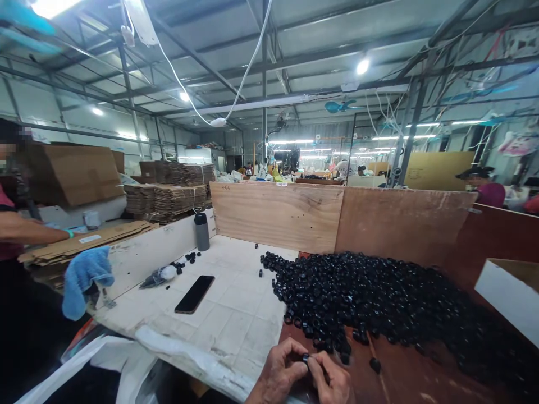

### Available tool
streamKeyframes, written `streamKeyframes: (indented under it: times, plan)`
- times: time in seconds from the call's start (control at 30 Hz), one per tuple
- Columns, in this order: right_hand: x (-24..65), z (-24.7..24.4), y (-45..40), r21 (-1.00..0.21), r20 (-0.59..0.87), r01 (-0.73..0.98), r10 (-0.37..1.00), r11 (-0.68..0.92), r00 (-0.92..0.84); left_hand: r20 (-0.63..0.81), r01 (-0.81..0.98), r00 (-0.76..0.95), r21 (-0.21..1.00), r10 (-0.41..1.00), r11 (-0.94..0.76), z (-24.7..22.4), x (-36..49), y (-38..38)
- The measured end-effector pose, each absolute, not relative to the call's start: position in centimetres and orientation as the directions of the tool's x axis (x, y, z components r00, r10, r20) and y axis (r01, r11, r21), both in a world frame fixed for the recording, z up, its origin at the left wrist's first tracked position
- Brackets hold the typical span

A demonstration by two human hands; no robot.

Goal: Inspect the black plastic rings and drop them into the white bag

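Note:
At the bottom of the view, my left hand [278,373] and my right hand [330,380] pinch a small black ring [305,358] between their fingertips. Just beyond them spreads a large heap of similar black rings [357,297] on a brown board surface [404,373]. One loose black piece [375,365] lies close to my right hand. To the left, a black smartphone [194,294] rests face up on a white-covered table [227,325], out of reach of neither hand's fingers but not touching them.
Plywood boards [275,216] wall the far side of the heap. A white box [511,294] stands at the right edge. A steel bottle [202,232], a blue cloth [86,279] and a co-worker's arm [33,230] are at left, with flattened cardboard stacks [181,191] behind.

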State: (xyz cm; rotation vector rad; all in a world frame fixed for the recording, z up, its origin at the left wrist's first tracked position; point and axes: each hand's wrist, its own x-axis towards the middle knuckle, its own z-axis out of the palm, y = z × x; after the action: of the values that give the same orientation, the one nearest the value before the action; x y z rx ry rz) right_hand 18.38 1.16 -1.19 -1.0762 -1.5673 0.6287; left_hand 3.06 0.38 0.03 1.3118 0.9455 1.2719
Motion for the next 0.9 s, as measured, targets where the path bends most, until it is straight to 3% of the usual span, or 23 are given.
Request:
streamKeyframes:
  times: [0.27, 0.43, 0.57, 0.9]
  plan:
    - [19.9, 0.8, 0.3, -0.822, 0.385, 0.403, 0.914, 0.403, -0.129, 0.201, 0.028, 0.125, 0.978, 0.971, -0.206, 1.0, 2.9, -0.1]
    - [20.0, 1.3, 0.4, -0.867, 0.369, 0.296, 0.915, 0.402, -0.162, 0.134, -0.067, 0.159, 0.990, 0.978, -0.124, 0.7, 2.9, 0.2]
    - [19.9, 1.0, 0.5, -0.857, 0.330, 0.388, 0.939, 0.340, -0.096, 0.147, -0.066, 0.147, 0.988, 0.978, -0.139, 0.7, 2.9, 0.2]
    - [20.0, 1.1, 0.4, -0.879, 0.350, 0.299, 0.929, 0.371, -0.121, 0.118, -0.140, 0.163, 0.986, 0.979, -0.096, 0.9, 3.1, 0.1]
